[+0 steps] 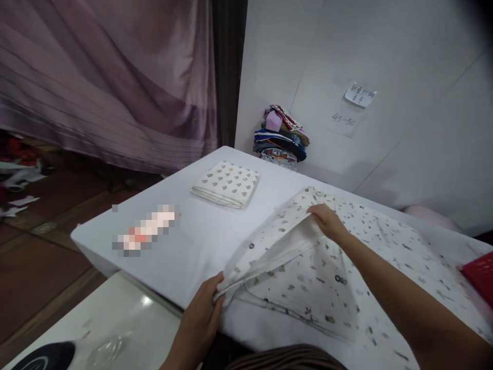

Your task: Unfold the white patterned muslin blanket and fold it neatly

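Note:
A white cloth with small dark prints [296, 288] spreads over the right part of the table, partly folded over itself. My left hand [204, 303] pinches its near left corner at the table's front edge. Farther back, my right hand [325, 221] grips the raised edge of the same cloth, and the fabric between both hands is lifted, showing its plain inner side. Behind and to the left lies a neatly folded white cloth with grey prints [227, 182], touched by neither hand.
The table has a white cover [185, 257]; a pixelated patch [148, 228] hides something on its left. Folded clothes [280, 134] are stacked by the wall, which bears paper notes [360, 95]. A red basket-like object [479, 275] is at right, a glossy white surface [127, 303] at front left.

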A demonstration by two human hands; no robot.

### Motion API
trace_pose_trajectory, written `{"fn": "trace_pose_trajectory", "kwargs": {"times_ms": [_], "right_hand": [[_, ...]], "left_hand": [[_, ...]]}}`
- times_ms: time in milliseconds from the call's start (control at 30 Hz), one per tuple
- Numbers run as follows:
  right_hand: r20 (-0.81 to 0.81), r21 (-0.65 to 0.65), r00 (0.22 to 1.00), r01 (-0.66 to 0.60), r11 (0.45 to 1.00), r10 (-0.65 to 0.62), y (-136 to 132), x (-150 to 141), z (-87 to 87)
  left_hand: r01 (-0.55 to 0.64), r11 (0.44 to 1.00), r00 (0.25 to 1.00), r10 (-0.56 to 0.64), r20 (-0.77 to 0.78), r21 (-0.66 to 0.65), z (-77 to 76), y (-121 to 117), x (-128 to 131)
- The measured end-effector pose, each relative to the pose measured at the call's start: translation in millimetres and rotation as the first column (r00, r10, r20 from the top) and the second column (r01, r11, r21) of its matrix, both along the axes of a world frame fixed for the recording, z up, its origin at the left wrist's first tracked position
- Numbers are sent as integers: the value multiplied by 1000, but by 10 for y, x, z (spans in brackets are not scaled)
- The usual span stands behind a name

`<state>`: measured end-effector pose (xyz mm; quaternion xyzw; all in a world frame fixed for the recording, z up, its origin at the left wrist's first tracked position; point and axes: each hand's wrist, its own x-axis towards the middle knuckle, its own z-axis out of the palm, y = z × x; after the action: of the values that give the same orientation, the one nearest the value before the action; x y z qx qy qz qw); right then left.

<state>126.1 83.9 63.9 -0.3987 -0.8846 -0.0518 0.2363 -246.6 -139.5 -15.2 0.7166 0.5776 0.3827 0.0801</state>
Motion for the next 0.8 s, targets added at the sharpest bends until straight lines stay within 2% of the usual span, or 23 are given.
{"fn": "trace_pose_trajectory", "kwargs": {"times_ms": [67,133,233,333,400,533,667,733,800], "right_hand": [[-71,62,996,57,996,-52,-95,150,89],[-31,44,999,35,998,-33,-218,277,48],[122,-72,992,-20,997,29,-387,388,-191],[215,-128,977,13,992,15,-473,418,-427],[238,-144,971,26,989,9,-483,408,-513],[246,-166,969,30,986,12,-464,359,-554],[225,-205,974,34,978,13,-463,407,-549],[160,-217,986,74,973,-39,-446,532,-543],[81,-204,967,253,946,-241,-403,728,-530]], "left_hand": [[12,1000,1000,-12,-17,-6,-11,0,-1],[31,1000,999,-30,-31,6,-23,10,-4],[69,998,997,-69,-37,10,-24,26,-16],[125,992,991,-125,-57,6,14,26,-27],[146,989,986,-144,-82,24,53,21,-26],[151,987,981,-143,-133,58,111,22,-12],[148,986,979,-136,-151,71,97,42,-37],[138,986,980,-122,-156,91,69,58,-66],[135,985,981,-117,-156,106,38,77,-94]]}}
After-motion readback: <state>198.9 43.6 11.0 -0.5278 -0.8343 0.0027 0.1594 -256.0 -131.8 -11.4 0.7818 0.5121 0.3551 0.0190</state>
